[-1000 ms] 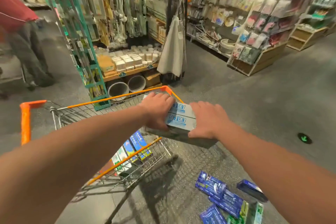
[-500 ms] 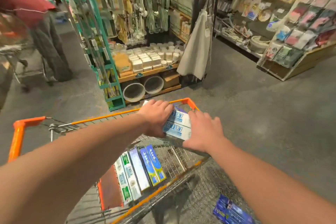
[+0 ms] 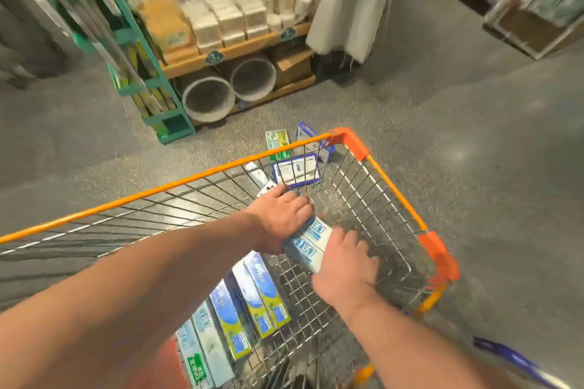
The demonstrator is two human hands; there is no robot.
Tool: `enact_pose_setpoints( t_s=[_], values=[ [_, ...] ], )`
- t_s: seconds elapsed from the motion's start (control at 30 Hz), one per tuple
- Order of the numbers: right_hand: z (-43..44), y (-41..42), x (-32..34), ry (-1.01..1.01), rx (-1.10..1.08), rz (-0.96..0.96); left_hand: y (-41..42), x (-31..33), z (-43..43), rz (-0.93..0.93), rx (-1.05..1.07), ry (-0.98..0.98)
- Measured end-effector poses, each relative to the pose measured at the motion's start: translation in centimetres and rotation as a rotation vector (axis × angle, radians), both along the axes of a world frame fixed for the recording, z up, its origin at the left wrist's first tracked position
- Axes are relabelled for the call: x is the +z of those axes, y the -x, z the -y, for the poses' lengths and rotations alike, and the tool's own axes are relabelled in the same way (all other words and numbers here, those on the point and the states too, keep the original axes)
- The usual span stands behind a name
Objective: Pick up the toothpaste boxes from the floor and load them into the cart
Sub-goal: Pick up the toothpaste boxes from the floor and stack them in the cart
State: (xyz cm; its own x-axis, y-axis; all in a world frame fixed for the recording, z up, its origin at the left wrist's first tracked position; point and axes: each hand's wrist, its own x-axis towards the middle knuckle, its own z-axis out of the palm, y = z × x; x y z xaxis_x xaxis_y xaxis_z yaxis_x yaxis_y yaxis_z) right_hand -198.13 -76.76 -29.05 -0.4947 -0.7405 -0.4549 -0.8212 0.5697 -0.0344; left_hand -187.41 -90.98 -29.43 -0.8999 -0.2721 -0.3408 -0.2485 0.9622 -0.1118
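Observation:
A wire cart with an orange rim (image 3: 196,178) fills the middle of the view. Both my hands are down inside its basket, holding a pack of white-and-blue toothpaste boxes (image 3: 308,241) between them. My left hand (image 3: 279,215) grips the pack's far end; my right hand (image 3: 343,265) grips its near end. Several toothpaste boxes (image 3: 249,300) lie side by side on the cart's floor to the left of the pack. More boxes (image 3: 295,169) lie on the floor beyond the cart's far side. A blue box (image 3: 518,363) shows at the bottom right.
A wooden shelf (image 3: 234,49) with white packs stands ahead, with round tubs (image 3: 208,99) beneath. A green rack (image 3: 148,73) is at its left, a hanging grey cloth (image 3: 350,0) at its right. Another display stand (image 3: 534,28) is at the far right.
Both hands have lowered the pack from above the cart's rim down into the basket. The view has tilted down and forward, bringing floor boxes beyond the cart into sight.

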Motion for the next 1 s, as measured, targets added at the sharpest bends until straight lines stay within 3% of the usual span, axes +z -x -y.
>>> enact_pose_setpoints(
  t_s=[0.17, 0.27, 0.4, 0.5, 0.7, 0.9, 1.0],
  values=[
    [1.2, -2.1, -8.1, -0.143, -0.154, 0.035, -0.3, -8.7, 1.2, 0.074, -0.094, -0.048],
    [1.8, -4.2, -12.6, 0.001, -0.285, -0.08, -1.2, -12.5, 1.5, 0.081, -0.159, -0.088],
    [1.4, -5.9, -17.1, 0.004, -0.377, 0.041, -2.4, -15.9, 1.9, 0.119, -0.22, -0.112],
    [1.0, -5.4, -20.1, 0.147, -0.387, 0.051, -2.8, -17.1, 2.1, 0.103, -0.225, -0.128],
    [1.2, -6.6, -20.9, 0.133, -0.356, 0.066, -3.0, -17.7, 2.5, 0.141, -0.208, -0.143],
    [0.3, -7.0, -21.4, -0.116, -0.188, 0.164, -3.4, -17.9, 2.0, 0.225, -0.218, -0.095],
    [0.1, -7.0, -20.1, -0.089, -0.156, 0.173, -3.2, -17.6, 1.7, 0.268, -0.199, -0.109]
  ],
)
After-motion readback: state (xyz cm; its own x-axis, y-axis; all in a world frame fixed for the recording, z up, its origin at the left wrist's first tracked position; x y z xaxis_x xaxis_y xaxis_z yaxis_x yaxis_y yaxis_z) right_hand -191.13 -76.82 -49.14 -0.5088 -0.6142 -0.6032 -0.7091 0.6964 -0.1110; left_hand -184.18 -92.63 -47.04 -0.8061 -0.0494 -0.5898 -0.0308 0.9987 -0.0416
